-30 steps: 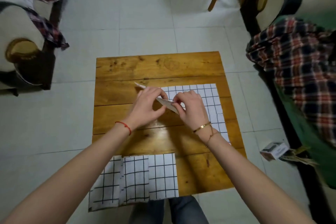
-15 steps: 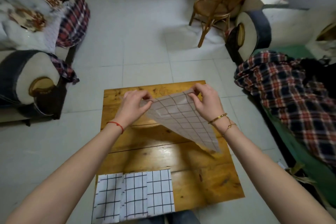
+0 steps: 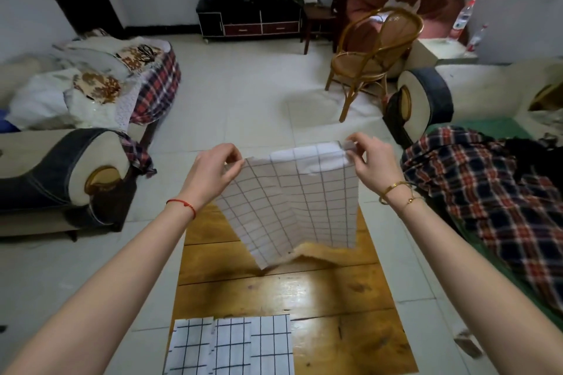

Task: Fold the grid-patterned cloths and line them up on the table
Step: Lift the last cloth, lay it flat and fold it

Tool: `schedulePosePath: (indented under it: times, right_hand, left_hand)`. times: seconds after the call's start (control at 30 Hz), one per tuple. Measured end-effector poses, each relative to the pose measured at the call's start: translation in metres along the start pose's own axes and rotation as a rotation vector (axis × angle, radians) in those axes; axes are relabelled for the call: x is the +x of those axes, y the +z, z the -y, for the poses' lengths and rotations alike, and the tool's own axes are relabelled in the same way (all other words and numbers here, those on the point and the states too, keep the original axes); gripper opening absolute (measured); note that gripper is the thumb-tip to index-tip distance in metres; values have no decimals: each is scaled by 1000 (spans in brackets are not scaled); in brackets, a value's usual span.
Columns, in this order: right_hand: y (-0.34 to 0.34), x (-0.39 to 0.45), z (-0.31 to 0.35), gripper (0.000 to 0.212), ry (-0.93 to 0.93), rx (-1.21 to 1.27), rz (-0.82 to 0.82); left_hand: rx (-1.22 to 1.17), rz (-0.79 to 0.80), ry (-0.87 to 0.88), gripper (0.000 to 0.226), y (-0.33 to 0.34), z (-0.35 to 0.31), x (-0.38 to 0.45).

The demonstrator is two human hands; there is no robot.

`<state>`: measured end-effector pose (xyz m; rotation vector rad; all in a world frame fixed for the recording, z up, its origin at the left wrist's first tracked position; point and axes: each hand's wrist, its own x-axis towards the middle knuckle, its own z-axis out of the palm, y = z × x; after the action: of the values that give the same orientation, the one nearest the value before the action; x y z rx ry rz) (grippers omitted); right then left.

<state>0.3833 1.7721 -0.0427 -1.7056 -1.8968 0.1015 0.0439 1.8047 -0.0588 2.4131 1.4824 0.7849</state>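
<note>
Both hands are pinching the top corners of a grid-patterned cloth — my left hand on the left corner, my right hand on the right — and I'm holding it hanging in the air over the far half of the tabletop, its lower edge just above the wood. It is unfolded yet, so this one is left to do. Folded cloths are lying side by side along the near edge, toward the near-left corner — three, as far as I can judge. The near-right stretch is where I'm expecting this one to go.
</note>
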Motion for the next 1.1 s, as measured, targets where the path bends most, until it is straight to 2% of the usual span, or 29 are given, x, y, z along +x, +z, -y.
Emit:
schedulePosePath:
  times: [0.17, 0.33, 0.6, 0.77, 0.9, 1.1]
  right_hand:
    - [-16, 7, 7, 7, -63, -23, -21]
    - [-32, 11, 13, 6, -37, 58, -44]
    - [-52, 7, 21, 8, 25, 111, -9]
    - [-65, -2, 19, 6, 20, 133, 13]
    - [-71, -13, 20, 8, -23, 58, 14]
    - [-81, -28, 19, 9, -20, 82, 21]
  left_hand:
    - [24, -5, 13, 20, -29, -8, 4]
    - [56, 71, 108, 15, -54, -14, 4]
    - [131, 73, 232, 10, -78, -18, 2]
    - [150, 45, 229, 5, -91, -13, -7]
    - [174, 0, 220, 3, -94, -11, -15]
    - [72, 9, 176, 6, -99, -20, -32]
